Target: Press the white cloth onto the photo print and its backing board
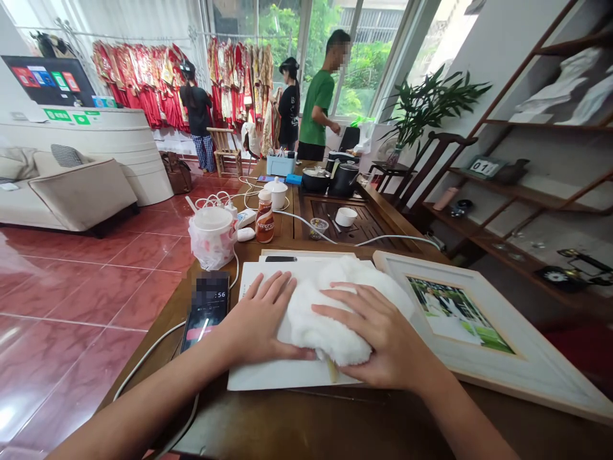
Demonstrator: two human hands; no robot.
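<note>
A wad of white fluffy stuffing lies on a flat white board in front of me. My right hand curves over its right side, fingers bent around it and thumb low at its near edge. Flat on the board, my left hand has its fingers stretched out, its thumb reaching to the wad's left edge. A small yellowish strip sticks out below the stuffing. Right of the board, a pale wooden frame holds a photo.
A phone with a cable lies left of the board. Beyond stand a bagged white tub, a Nescafe bottle, a lidded white cup and dark pots. People stand at the back near clothes racks.
</note>
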